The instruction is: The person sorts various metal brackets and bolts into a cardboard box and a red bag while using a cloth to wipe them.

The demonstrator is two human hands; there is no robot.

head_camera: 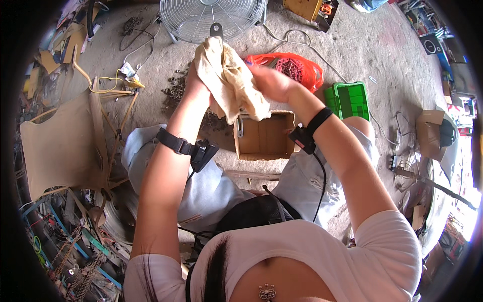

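Observation:
My left hand grips a beige cloth from its left side, with most of the fingers hidden under the folds. Out of the cloth's top sticks a flat metal strip with a hole near its rounded end. On the cloth's right side is my right hand, blurred; its fingertips are partly hidden, so I cannot tell how it holds the cloth. Below the cloth stands an open cardboard box, with a slotted metal strip at its left inner side.
Small metal parts lie heaped on the floor. A red plastic bag holds pinkish pieces. Beyond are a green crate, a floor fan and a yellow metal box. A folding chair stands left; cables cross the floor.

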